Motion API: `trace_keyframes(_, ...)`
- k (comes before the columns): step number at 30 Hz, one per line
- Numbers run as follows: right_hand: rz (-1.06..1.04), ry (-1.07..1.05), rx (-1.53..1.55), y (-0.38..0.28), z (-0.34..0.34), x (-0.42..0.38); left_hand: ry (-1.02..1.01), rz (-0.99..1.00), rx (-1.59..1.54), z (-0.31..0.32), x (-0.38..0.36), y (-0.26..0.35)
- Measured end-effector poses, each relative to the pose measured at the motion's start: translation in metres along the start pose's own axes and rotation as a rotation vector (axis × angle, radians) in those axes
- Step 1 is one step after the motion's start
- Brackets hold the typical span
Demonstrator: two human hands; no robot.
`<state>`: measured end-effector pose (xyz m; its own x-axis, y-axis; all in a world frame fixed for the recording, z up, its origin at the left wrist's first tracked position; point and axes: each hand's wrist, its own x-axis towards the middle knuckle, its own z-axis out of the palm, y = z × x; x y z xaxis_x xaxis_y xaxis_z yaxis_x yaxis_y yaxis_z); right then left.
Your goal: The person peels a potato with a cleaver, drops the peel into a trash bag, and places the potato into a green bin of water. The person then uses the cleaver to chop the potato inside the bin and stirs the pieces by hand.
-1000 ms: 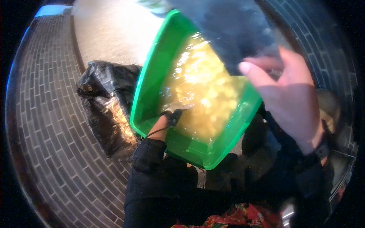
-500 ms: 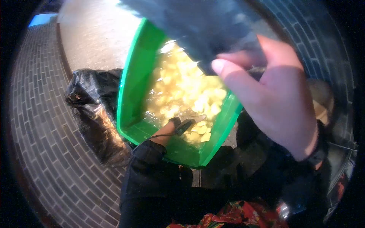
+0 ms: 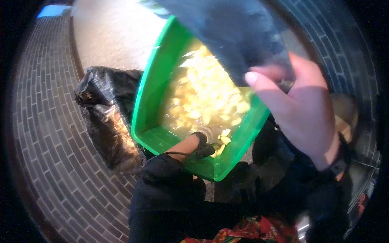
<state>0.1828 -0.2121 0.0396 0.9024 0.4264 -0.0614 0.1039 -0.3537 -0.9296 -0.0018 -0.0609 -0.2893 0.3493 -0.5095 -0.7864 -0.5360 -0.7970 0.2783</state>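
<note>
A green plastic tub (image 3: 142,99) holds cloudy water with many pale yellow cut pieces, perhaps potato (image 3: 206,93). My left hand (image 3: 207,133) reaches into the water at the tub's near end, a dark band with a small black device around its wrist. Its fingers are under water and the pieces, so their shape is hidden. Over the tub's far right side, my right hand (image 3: 298,93) grips the edge of a dark blue-grey sheet-like thing (image 3: 239,36) between thumb and fingers. That thing is blurred and covers part of the tub.
Left of the tub stands an open black plastic bag (image 3: 107,89) with brownish scraps (image 3: 121,131) inside. Grey brick paving (image 3: 48,113) lies on the left, with more bricks on the right. A bright pale surface (image 3: 113,36) lies beyond the tub, and a blue object (image 3: 53,11) at the upper left.
The tub and bag sit slightly further right in view. My left hand has sunk deeper among the pieces, its fingers now hidden. My right hand keeps its grip on the dark sheet-like thing.
</note>
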Motion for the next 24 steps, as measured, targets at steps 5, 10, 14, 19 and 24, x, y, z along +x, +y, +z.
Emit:
trace_keyframes(5,-0.065,0.023,-0.094,0.0,0.007,-0.001,0.136,-0.185,0.095,-0.022,-0.012,-0.049)
trace_keyframes(10,0.117,-0.005,-0.122,-0.008,0.005,0.001,0.088,-0.572,-0.255,-0.042,-0.032,-0.105)
trace_keyframes(14,0.179,-0.01,-0.053,-0.015,0.0,-0.001,0.021,-0.671,-0.58,-0.083,-0.031,-0.127)
trace_keyframes(19,0.222,0.061,-0.148,-0.008,-0.02,0.004,0.483,-0.589,-0.777,-0.088,0.003,-0.151)
trace_keyframes(24,0.413,0.244,-0.158,-0.003,-0.048,0.007,0.907,-0.482,-1.199,-0.12,0.038,-0.18)
